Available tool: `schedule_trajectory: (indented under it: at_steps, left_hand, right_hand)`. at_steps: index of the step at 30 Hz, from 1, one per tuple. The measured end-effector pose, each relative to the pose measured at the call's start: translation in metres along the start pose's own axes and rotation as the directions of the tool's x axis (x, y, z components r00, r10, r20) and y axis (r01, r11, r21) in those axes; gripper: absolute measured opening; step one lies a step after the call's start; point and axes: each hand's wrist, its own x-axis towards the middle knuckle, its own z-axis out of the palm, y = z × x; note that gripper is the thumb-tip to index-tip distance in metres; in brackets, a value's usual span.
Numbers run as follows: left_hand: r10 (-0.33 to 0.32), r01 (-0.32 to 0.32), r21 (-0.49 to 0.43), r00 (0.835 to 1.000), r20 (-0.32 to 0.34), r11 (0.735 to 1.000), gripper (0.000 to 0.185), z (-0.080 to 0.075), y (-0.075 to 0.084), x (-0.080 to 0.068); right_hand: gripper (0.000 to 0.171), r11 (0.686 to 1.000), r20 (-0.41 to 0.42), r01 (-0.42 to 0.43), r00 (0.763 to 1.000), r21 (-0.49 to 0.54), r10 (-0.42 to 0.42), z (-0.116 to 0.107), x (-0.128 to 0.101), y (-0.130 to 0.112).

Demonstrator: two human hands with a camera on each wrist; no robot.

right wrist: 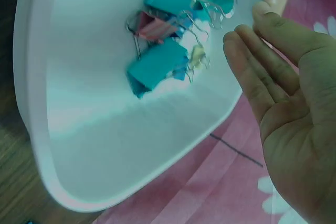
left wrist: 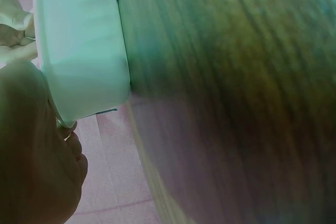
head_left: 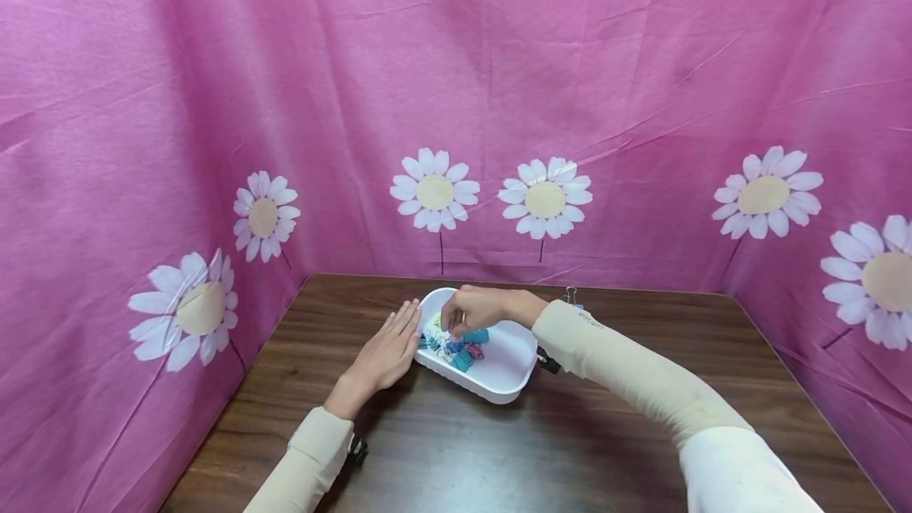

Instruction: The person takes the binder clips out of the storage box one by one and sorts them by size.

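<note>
A white oblong tub (head_left: 509, 374) stands on the table and holds several binder clips. A large teal binder clip (right wrist: 157, 64), a pink binder clip (right wrist: 153, 26) and a small yellow binder clip (right wrist: 197, 55) lie in it, with blue ones among them. My left hand (head_left: 385, 351) rests against the tub's left side, its fingers straight. From the right, my right hand (head_left: 473, 307) reaches over the tub. In the right wrist view, this right hand (right wrist: 289, 87) has its fingers loosely bent, above and beside the clips, with nothing seen between them.
Behind my right forearm, another binder clip (head_left: 571, 296) stands partly hidden near the table's back edge. The brown wooden table (head_left: 442, 457) meets a pink flowered curtain (head_left: 492, 85) at the back and sides.
</note>
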Motion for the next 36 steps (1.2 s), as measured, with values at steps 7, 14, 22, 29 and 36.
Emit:
schedule_trajectory:
  at_steps: [7, 14, 22, 29, 36]
  left_hand:
    - [0.017, -0.017, -0.020, 0.999, -0.042, 1.000, 0.055, 0.002, 0.001, 0.000]
    - [0.026, -0.028, -0.024, 0.999, -0.047, 0.999, 0.055, 0.004, 0.001, 0.001]
    - [-0.004, 0.004, 0.006, 1.000, 0.003, 1.000, 0.056, 0.003, 0.000, 0.001]
    - [0.003, -0.002, 0.026, 1.000, -0.019, 1.000, 0.055, 0.002, 0.001, 0.000]
    - [-0.003, 0.003, 0.022, 1.000, -0.015, 1.000, 0.055, 0.001, 0.001, -0.001]
  right_hand:
    - [0.026, 0.999, 0.055, -0.021, 0.998, -0.037, 0.023, 0.013, 0.009, -0.009]
    - [0.022, 0.988, 0.130, -0.095, 0.985, -0.126, 0.111, 0.025, 0.010, -0.009]
    - [0.012, 0.988, 0.179, -0.118, 0.975, -0.099, 0.134, 0.033, 0.010, -0.004]
    - [0.018, 0.987, 0.139, -0.025, 0.989, -0.159, 0.047, 0.027, 0.010, -0.008]
    - [0.016, 0.991, 0.121, -0.059, 0.990, -0.123, 0.074, 0.024, 0.009, -0.009]
